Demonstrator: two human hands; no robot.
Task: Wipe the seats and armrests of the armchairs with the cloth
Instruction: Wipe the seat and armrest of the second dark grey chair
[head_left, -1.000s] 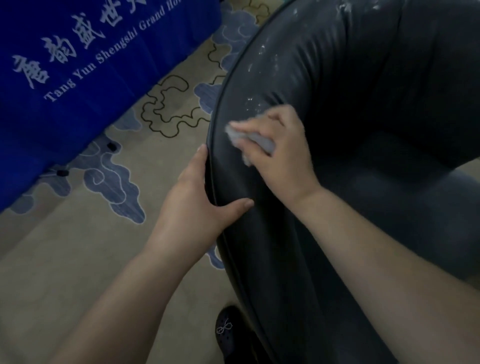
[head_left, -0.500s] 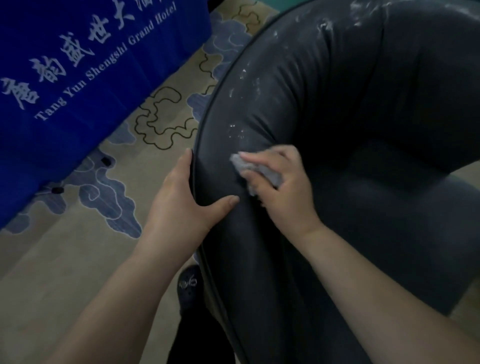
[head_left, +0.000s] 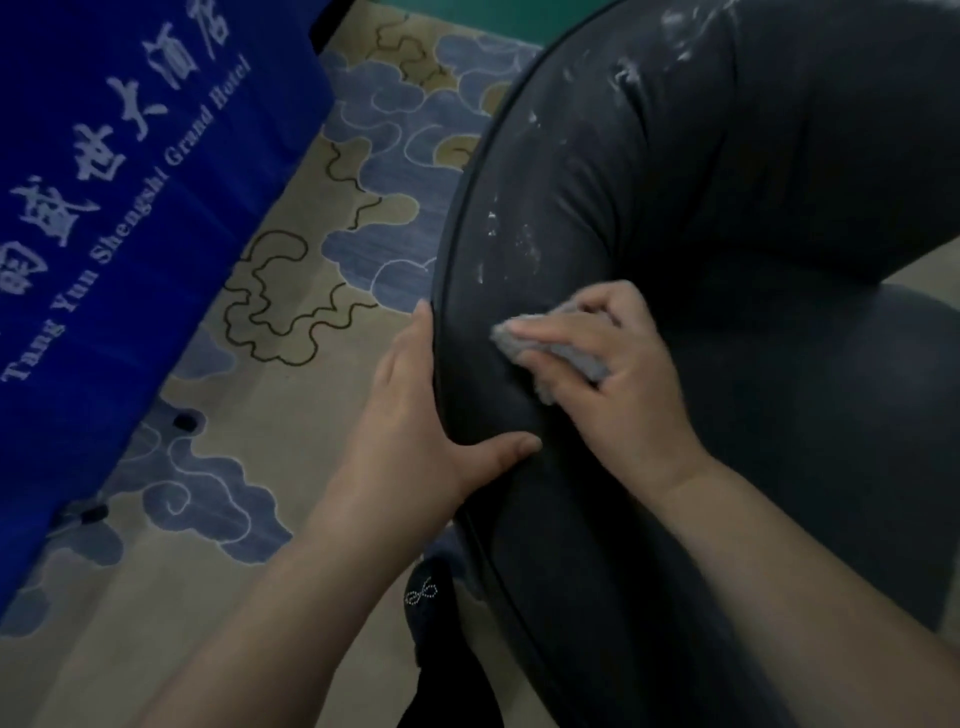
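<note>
A dark grey leather armchair (head_left: 701, 218) fills the right of the view, its curved left armrest (head_left: 519, 260) flecked with white marks higher up. My right hand (head_left: 618, 384) holds a small grey cloth (head_left: 566, 353) pressed flat onto the top of that armrest. My left hand (head_left: 415, 426) grips the armrest's outer edge, fingers down the outside along the piping and thumb lying across the top, just below the cloth. The seat cushion (head_left: 831, 395) lies to the right of my right hand.
A blue drape with white hotel lettering (head_left: 114, 208) hangs at the left over a table. Beige carpet with blue cloud patterns (head_left: 332, 270) covers the floor between them. My dark shoe (head_left: 426, 603) stands beside the chair's base.
My right hand slid the cloth down the armrest towards me, then stayed low near my left thumb. The view has shifted, showing more of the upper armrest. My left hand keeps its grip.
</note>
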